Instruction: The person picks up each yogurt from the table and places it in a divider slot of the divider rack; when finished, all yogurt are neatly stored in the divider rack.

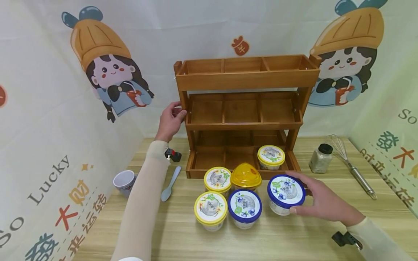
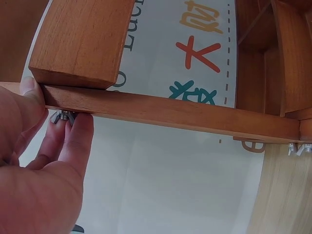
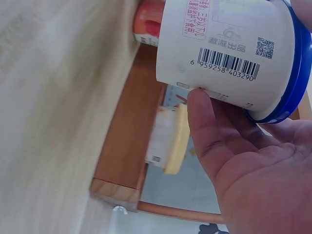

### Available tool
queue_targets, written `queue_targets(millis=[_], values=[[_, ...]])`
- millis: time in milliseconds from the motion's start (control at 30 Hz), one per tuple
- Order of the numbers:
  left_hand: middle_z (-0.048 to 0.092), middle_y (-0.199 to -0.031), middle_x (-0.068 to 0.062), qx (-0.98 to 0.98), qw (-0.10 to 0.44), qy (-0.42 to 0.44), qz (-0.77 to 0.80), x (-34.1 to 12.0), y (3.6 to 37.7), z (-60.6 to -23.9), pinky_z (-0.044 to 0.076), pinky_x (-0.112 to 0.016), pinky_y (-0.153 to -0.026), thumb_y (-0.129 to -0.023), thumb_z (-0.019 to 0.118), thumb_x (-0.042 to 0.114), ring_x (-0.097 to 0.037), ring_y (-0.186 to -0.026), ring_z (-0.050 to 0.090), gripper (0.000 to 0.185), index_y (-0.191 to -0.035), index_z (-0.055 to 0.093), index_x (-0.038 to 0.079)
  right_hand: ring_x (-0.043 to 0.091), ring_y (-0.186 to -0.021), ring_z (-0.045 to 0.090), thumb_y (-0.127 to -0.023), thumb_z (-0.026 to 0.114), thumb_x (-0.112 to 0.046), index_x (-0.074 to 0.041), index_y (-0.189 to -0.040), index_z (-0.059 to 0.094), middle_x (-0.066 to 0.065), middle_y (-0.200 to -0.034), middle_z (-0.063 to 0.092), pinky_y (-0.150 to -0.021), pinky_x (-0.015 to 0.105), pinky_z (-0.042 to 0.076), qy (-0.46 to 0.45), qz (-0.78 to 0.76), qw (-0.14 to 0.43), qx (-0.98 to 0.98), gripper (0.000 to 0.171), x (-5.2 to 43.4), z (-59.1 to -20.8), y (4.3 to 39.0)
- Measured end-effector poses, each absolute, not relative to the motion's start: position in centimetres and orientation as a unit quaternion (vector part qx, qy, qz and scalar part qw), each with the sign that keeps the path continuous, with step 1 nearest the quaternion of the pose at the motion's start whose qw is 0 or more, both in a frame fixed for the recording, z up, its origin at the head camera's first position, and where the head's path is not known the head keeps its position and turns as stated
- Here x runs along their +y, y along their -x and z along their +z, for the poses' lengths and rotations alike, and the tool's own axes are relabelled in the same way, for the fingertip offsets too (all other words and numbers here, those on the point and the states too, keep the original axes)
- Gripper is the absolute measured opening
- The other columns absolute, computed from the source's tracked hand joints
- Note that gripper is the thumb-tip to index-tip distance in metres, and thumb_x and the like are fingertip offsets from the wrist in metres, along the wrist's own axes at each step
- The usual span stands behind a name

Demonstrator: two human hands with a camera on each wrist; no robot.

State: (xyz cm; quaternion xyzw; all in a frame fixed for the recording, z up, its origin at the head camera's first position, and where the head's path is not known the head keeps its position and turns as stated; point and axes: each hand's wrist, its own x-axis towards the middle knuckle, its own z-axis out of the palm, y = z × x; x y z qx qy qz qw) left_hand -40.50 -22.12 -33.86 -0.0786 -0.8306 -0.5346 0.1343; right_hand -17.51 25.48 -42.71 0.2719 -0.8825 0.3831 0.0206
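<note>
My left hand [image 1: 171,121] grips the left side post of a three-tier wooden shelf [image 1: 246,82]. In the left wrist view, my left hand [image 2: 53,151] has its thumb on the wood and fingers by a metal wing nut [image 2: 63,116] on the post. A blue-lidded tub [image 1: 286,192] with blueberry print is held by my right hand [image 1: 323,199], thumb and fingers around its side. Seen from the right wrist, that blue-lidded tub [image 3: 219,53] shows a barcode. Left of it stands another blue-lidded tub [image 1: 245,206].
Two yellow-lidded tubs [image 1: 210,208] and an orange domed-lid cup [image 1: 246,175] stand before the shelf. One yellow-lidded tub [image 1: 271,156] sits in its bottom-right compartment. A cup [image 1: 124,181] and spoon [image 1: 170,185] lie left; a jar [image 1: 321,158] and whisk [image 1: 356,172] right.
</note>
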Motion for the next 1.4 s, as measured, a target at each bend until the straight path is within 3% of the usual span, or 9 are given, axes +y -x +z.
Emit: queue_targets(millis=[133, 300, 400, 500, 600, 733, 1033, 1400], values=[[0.060, -0.142, -0.017, -0.831, 0.132, 0.078, -0.534, -22.2, 40.6, -33.9, 0.055, -0.050, -0.108, -0.110, 0.060, 0.029, -0.031, -0.127, 0.061, 0.049, -0.156, 0.050, 0.016, 0.010, -0.123, 0.062, -0.080, 0.095, -0.027, -0.011, -0.161, 0.039, 0.017, -0.147, 0.060, -0.091, 0.028, 0.061, -0.270, 0.378, 0.039, -0.885, 0.100, 25.4, -41.9, 18.2], [0.060, -0.143, -0.017, -0.832, 0.133, 0.077, -0.532, -22.3, 40.6, -33.9, 0.054, -0.051, -0.109, -0.110, 0.060, 0.028, -0.032, -0.129, 0.060, 0.049, -0.156, 0.050, 0.016, 0.036, -0.128, 0.063, -0.082, 0.093, -0.028, -0.010, -0.163, 0.036, 0.019, -0.150, 0.056, -0.096, 0.024, 0.056, -0.256, 0.376, 0.050, -0.889, 0.101, 25.1, -40.5, 19.2], [0.060, -0.143, -0.017, -0.831, 0.134, 0.077, -0.535, -22.3, 40.6, -33.8, 0.053, -0.052, -0.109, -0.109, 0.060, 0.028, -0.032, -0.129, 0.060, 0.049, -0.156, 0.050, 0.016, 0.043, -0.129, 0.062, -0.084, 0.091, -0.027, -0.009, -0.164, 0.034, 0.021, -0.152, 0.053, -0.096, 0.022, 0.055, -0.248, 0.380, 0.057, -0.889, 0.100, 24.7, -39.8, 19.9], [0.060, -0.143, -0.018, -0.830, 0.134, 0.079, -0.536, -22.3, 40.5, -33.8, 0.053, -0.052, -0.109, -0.109, 0.061, 0.028, -0.032, -0.130, 0.060, 0.049, -0.156, 0.050, 0.016, 0.044, -0.128, 0.062, -0.086, 0.090, -0.026, -0.007, -0.164, 0.033, 0.023, -0.152, 0.053, -0.093, 0.018, 0.054, -0.240, 0.384, 0.062, -0.889, 0.098, 24.3, -39.0, 20.7], [0.060, -0.143, -0.017, -0.831, 0.133, 0.079, -0.535, -22.4, 40.5, -33.8, 0.053, -0.052, -0.109, -0.109, 0.061, 0.029, -0.032, -0.129, 0.060, 0.049, -0.156, 0.050, 0.016, 0.044, -0.127, 0.062, -0.088, 0.088, -0.030, -0.008, -0.165, 0.031, 0.024, -0.153, 0.052, -0.095, 0.031, 0.060, -0.221, 0.386, 0.059, -0.894, 0.097, 23.7, -38.5, 21.5], [0.060, -0.143, -0.017, -0.831, 0.135, 0.078, -0.534, -22.4, 40.6, -33.9, 0.054, -0.051, -0.109, -0.110, 0.060, 0.029, -0.032, -0.129, 0.060, 0.049, -0.156, 0.050, 0.016, 0.046, -0.128, 0.060, -0.090, 0.086, -0.036, -0.011, -0.166, 0.030, 0.025, -0.154, 0.050, -0.099, 0.059, 0.060, -0.194, 0.391, 0.054, -0.898, 0.098, 22.9, -38.1, 22.8], [0.061, -0.140, -0.016, -0.824, 0.129, 0.079, -0.546, -22.1, 40.8, -33.7, 0.056, -0.049, -0.108, -0.109, 0.061, 0.028, -0.030, -0.125, 0.062, 0.048, -0.155, 0.051, 0.016, 0.045, -0.130, 0.058, -0.090, 0.084, -0.044, -0.014, -0.168, 0.025, 0.026, -0.157, 0.047, -0.106, 0.061, 0.055, -0.157, 0.399, 0.036, -0.903, 0.102, 21.2, -37.7, 26.0], [0.061, -0.141, -0.016, -0.827, 0.129, 0.073, -0.543, -22.1, 40.7, -33.8, 0.056, -0.048, -0.108, -0.109, 0.060, 0.028, -0.030, -0.126, 0.061, 0.048, -0.155, 0.050, 0.016, 0.047, -0.145, 0.046, -0.090, 0.083, -0.044, -0.014, -0.168, 0.024, 0.023, -0.162, 0.043, -0.116, 0.066, 0.044, -0.153, 0.420, 0.012, -0.895, 0.102, 18.7, -38.5, 29.3]])
